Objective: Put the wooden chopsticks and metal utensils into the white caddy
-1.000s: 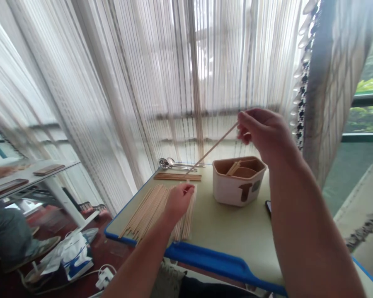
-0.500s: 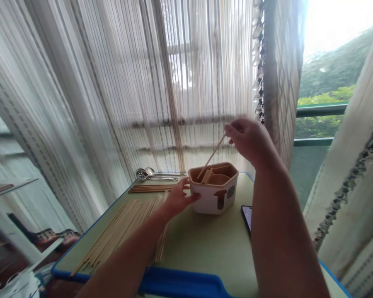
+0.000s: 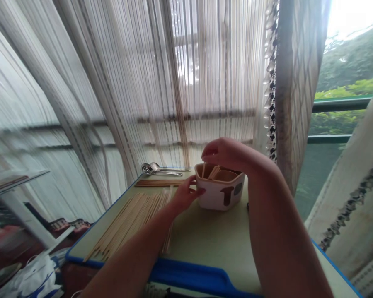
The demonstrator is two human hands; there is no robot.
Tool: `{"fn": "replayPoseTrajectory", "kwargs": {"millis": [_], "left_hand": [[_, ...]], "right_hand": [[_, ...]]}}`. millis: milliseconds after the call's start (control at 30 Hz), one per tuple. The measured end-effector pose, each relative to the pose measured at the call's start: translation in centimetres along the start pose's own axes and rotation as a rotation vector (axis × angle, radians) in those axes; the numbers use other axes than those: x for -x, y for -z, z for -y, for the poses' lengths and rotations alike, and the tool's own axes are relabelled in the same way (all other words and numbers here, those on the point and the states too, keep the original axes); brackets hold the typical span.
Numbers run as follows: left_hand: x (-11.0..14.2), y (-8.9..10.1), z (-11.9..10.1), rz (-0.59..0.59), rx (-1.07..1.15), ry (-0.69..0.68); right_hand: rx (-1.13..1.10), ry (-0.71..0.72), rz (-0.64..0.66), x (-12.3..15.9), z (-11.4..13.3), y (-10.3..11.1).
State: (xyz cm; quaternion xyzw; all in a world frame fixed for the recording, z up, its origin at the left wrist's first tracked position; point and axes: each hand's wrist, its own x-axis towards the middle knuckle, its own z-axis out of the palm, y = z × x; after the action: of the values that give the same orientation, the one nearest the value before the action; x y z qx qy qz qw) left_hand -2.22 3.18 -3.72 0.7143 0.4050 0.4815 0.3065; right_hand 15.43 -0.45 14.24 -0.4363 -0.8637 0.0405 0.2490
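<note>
My left hand (image 3: 186, 194) grips the left side of a white container with a brown inside (image 3: 213, 200), thumb on its front wall. Above the container's back left corner is my right hand (image 3: 214, 152), bent down at the wrist with the fingers pinched. From its fingertips a thin pale wooden chopstick (image 3: 204, 170) hangs nearly upright, its lower end inside the container and hidden by the rim. Short light wooden pieces (image 3: 214, 172) stand in the container beside a round inner section. Many pale chopsticks (image 3: 130, 219) lie side by side on the table, left of the container.
Behind the pale sticks lie brown chopsticks (image 3: 158, 183) and metal ladles (image 3: 161, 170), one slotted. The light green table (image 3: 202, 244) has a blue rim and a blue tray edge (image 3: 189, 271) in front. A curtain (image 3: 136, 82) hangs behind; a white shelf (image 3: 25, 182) stands left.
My right hand has come down and left, and the chopstick has swung from slanted to nearly upright inside the container. My left hand keeps its grip. The view has shifted slightly, and the phone is now mostly hidden.
</note>
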Motion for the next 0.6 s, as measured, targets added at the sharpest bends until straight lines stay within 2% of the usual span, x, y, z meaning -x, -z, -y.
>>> {"fn": "replayPoseTrajectory", "kwargs": {"millis": [300,600], "left_hand": [[-0.4,1.8,0.0,0.095,-0.053,0.007],[-0.3,1.8,0.6,0.078,-0.021,0.003]], "right_hand": [[-0.001,-0.084,0.156,-0.5,-0.6,-0.7],[0.116,-0.093,0.152,-1.7,-0.7,-2.1]]}}
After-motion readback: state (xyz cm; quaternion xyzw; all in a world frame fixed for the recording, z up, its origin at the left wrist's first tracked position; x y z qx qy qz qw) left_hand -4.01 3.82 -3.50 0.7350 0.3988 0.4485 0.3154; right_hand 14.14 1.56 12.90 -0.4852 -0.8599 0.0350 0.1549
